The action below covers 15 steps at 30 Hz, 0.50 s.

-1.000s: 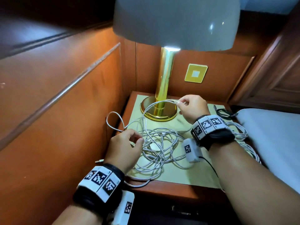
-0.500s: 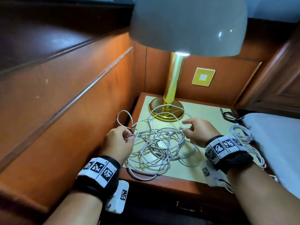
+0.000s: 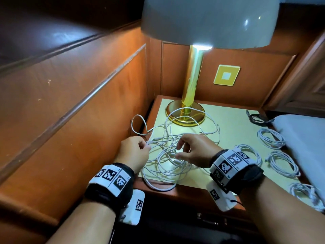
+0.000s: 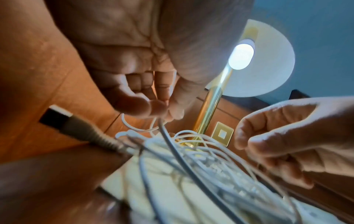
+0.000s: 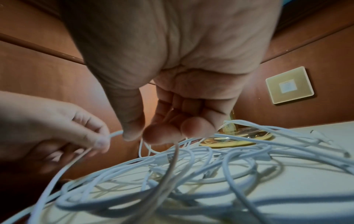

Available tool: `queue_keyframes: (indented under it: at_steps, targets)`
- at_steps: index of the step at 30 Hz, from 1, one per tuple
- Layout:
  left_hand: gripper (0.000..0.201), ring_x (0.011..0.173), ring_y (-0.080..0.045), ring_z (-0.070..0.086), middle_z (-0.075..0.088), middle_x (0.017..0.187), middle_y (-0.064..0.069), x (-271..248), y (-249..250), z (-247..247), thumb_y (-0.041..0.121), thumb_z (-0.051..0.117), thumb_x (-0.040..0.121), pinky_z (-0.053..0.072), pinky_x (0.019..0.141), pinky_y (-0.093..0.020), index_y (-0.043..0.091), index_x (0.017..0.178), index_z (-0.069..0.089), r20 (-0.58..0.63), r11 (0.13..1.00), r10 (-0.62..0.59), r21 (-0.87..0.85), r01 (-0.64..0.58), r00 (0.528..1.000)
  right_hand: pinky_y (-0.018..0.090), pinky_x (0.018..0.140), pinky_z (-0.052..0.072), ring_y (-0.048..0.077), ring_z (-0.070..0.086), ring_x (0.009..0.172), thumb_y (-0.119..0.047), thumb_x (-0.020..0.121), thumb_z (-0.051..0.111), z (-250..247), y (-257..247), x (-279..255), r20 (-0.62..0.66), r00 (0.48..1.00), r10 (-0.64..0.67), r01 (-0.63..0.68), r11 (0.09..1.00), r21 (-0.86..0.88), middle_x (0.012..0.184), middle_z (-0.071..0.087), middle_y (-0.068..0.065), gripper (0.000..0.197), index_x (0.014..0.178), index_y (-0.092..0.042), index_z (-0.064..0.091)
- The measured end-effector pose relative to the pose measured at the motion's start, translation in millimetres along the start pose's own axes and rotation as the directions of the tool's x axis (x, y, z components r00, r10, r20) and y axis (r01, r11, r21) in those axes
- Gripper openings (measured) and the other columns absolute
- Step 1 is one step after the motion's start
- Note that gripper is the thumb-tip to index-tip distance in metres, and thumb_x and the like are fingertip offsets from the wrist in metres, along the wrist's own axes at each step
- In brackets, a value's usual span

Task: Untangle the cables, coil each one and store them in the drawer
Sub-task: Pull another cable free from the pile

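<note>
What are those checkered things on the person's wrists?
Each bare forearm wears a black wrist strap carrying white tiles printed with black square codes: one on the left wrist, one on the right wrist. A small white box with another code hangs under each, with a thin black wire.

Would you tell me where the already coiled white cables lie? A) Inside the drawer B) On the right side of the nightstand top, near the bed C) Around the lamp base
B: the coiled white cables lie on the nightstand top beside the bed, apart from the tangle.

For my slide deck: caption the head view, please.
Both hands, left hand and right hand, pick at tangled white cables beside a brass lamp.
</note>
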<state>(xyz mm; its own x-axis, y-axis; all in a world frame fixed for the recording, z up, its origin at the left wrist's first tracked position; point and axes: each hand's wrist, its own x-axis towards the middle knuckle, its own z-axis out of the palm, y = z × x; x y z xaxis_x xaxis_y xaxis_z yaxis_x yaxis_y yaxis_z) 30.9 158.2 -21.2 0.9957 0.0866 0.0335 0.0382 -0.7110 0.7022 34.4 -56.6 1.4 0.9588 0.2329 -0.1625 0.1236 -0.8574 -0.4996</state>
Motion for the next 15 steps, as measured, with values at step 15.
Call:
queue_keyframes:
  at_steps: [15]
  targets:
    - [0.016, 0.055, -0.012, 0.058, 0.065, 0.074, -0.001, -17, 33, -32, 0.017, 0.057, 0.101, 0.062, 0.061, -0.035, 0.026, 0.108, 0.068, -0.479, 0.779, 0.149, -0.482, -0.401, 0.865, 0.033, 0.094, 0.054, 0.012, 0.068, 0.097, -0.08, 0.063, 0.066, -7, -16, -15, 0.343, 0.926, -0.158, 0.07, 0.964, 0.256, 0.103, 0.073, -0.007, 0.068, 0.118, -0.04, 0.064]
